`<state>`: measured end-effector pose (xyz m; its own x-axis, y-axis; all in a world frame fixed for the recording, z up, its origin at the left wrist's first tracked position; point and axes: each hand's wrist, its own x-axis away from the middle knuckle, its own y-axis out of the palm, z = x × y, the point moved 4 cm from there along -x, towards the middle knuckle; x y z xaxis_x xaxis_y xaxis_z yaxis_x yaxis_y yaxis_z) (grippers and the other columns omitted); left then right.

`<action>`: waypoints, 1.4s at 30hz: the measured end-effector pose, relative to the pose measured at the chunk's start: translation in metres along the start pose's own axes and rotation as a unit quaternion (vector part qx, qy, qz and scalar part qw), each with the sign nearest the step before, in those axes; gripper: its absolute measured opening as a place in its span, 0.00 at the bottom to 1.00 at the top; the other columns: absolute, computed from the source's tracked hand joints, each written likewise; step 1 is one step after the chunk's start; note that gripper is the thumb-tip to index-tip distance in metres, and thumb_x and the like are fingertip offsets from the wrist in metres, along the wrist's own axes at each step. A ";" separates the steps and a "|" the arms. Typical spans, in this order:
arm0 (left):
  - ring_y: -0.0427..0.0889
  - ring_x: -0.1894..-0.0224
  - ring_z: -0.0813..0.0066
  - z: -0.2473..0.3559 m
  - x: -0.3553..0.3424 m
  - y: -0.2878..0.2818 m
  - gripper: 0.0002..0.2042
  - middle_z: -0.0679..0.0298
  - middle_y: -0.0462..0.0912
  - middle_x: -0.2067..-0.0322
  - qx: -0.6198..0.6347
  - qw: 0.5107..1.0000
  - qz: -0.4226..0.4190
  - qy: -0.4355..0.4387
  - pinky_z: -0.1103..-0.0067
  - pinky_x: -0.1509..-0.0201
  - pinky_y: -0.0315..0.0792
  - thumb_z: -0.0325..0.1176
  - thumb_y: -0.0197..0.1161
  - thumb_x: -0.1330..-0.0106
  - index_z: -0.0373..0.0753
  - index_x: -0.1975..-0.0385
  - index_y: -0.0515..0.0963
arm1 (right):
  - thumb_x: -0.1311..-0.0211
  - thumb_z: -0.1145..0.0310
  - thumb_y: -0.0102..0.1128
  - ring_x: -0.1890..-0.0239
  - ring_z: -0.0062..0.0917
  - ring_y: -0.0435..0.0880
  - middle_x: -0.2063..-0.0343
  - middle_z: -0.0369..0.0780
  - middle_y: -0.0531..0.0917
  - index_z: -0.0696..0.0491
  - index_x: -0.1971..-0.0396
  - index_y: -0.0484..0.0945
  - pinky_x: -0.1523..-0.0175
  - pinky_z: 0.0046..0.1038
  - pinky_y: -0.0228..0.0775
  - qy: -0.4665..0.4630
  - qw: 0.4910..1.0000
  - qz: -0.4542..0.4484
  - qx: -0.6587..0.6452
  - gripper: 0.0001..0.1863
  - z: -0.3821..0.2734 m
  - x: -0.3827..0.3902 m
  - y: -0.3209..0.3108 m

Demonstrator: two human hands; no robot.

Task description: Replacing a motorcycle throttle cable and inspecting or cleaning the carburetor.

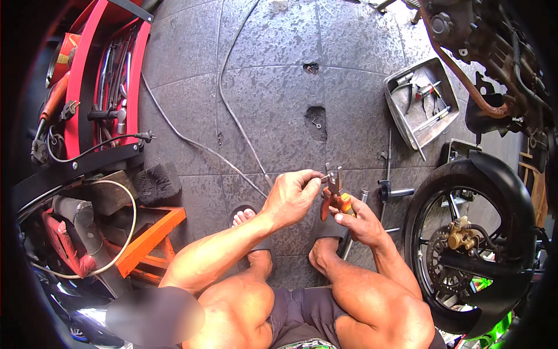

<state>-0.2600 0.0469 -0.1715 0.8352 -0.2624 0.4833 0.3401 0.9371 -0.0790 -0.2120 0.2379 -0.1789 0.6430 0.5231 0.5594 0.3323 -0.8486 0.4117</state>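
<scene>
In front of my knees, my right hand (358,223) is wrapped round the handles of a pair of pliers (334,185). Their grips are orange-red and yellow, and the metal jaws point away from me. My left hand (292,196) comes in from the left with thumb and forefinger pinched together beside the jaws. A small, thin piece seems to stick out between those fingertips and the pliers, too small to make out. Whether the jaws touch it I cannot tell.
Right of my hands lies a motorcycle wheel (414,232) with a brake disc. Beyond it are a metal tray (427,125) of tools and part of a motorcycle (482,52). A red tool rack (72,110), an orange stand (148,241) and a grey cable (232,104) are leftward.
</scene>
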 end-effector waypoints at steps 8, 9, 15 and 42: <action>0.85 0.63 0.74 0.003 0.004 0.004 0.14 0.51 0.87 0.66 -0.043 0.998 0.025 0.032 0.75 0.59 0.77 0.32 0.56 0.32 0.31 0.54 0.81 | 0.37 0.70 0.58 0.57 0.18 0.72 0.61 0.34 0.75 0.56 0.47 0.72 0.48 0.25 0.66 -0.007 0.986 0.066 0.151 0.19 0.002 0.002 -0.003; 0.86 0.62 0.72 0.004 0.005 0.005 0.14 0.49 0.86 0.64 -0.060 0.997 0.030 0.040 0.74 0.58 0.77 0.32 0.56 0.32 0.31 0.53 0.81 | 0.37 0.70 0.58 0.57 0.18 0.72 0.61 0.34 0.75 0.56 0.47 0.72 0.48 0.25 0.66 -0.007 0.986 0.066 0.151 0.19 0.001 0.002 -0.003; 0.88 0.63 0.65 0.003 0.008 0.011 0.14 0.46 0.86 0.66 -0.066 0.995 0.057 0.052 0.73 0.59 0.78 0.30 0.57 0.33 0.31 0.53 0.81 | 0.36 0.70 0.59 0.57 0.21 0.77 0.61 0.38 0.79 0.57 0.50 0.73 0.50 0.27 0.70 0.027 0.979 0.101 0.175 0.16 -0.002 0.004 0.001; 0.77 0.67 0.77 -0.050 0.017 0.057 0.11 0.68 0.79 0.64 0.249 0.946 -0.059 -0.196 0.78 0.63 0.72 0.40 0.53 0.28 0.40 0.56 0.74 | 0.44 0.69 0.62 0.54 0.48 0.79 0.57 0.55 0.77 0.60 0.52 0.69 0.48 0.43 0.72 0.066 0.849 0.424 0.309 0.21 0.091 0.103 -0.037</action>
<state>-0.2049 0.0848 -0.2120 0.5463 -0.3582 0.7571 0.0931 0.9243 0.3702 -0.0949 0.3164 -0.2021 0.7624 -0.3272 0.5583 0.1128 -0.7823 -0.6126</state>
